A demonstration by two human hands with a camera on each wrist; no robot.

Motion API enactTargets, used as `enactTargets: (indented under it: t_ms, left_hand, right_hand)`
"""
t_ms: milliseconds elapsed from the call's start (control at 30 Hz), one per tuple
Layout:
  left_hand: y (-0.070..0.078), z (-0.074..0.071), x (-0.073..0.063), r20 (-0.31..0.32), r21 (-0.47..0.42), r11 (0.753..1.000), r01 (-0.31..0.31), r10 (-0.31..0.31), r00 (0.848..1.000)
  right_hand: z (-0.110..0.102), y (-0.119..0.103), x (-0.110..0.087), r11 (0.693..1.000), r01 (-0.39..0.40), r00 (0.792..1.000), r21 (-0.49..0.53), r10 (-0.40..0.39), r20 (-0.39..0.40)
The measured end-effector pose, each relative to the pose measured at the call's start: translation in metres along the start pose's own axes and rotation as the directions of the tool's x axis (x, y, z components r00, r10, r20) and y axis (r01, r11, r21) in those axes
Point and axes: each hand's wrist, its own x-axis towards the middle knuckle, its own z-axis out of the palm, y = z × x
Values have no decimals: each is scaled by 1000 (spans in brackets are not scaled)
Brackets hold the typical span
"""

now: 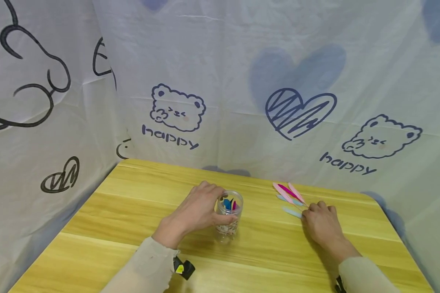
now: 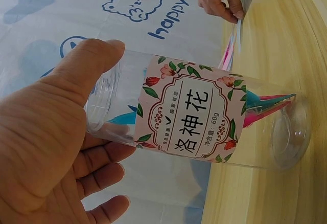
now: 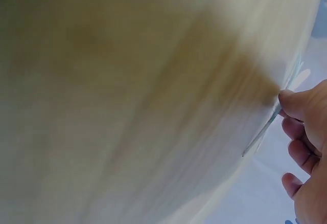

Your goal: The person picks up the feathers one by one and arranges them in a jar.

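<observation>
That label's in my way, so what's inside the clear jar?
What look like blue and pink feathers are inside the jar. Their tops show near its mouth, narrow ends below the label. The label hides their middles.

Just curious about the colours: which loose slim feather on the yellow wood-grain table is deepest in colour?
The magenta feather between two pale pink feathers; the pale blue feathers are lighter too.

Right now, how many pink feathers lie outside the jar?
3 visible on the table, near the right hand: left pale feather, middle magenta feather, right pale feather; others may be hidden.
</observation>
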Motion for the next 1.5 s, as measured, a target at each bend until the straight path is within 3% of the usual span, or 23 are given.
enactTargets:
  t_ms: [400,600,833,1133,1500]
  left_hand:
    - [0,0,0,-1,1,1000,0,0,1000]
    - [0,0,0,1,0,1000,2,-2,1000]
    - [0,0,0,7,-2,1000,6,-6,1000]
    - [1,0,1,5,3,1000,6,-6,1000]
    - [0,1,0,4,8,1000,10,-10,1000]
  right_hand:
    - [-9,-7,-13,999,47,999,5,-46,-29]
    - [-12,-9,-11,1000,18,997,24,-16,-81]
    - [-14,-12,-11,1000,2,999,-1,-2,-37]
    - [-8,-10,-12,998,17,997,-58,-21,-69]
    - [-6,-6,-11,997,19,999,-70,-22,-43]
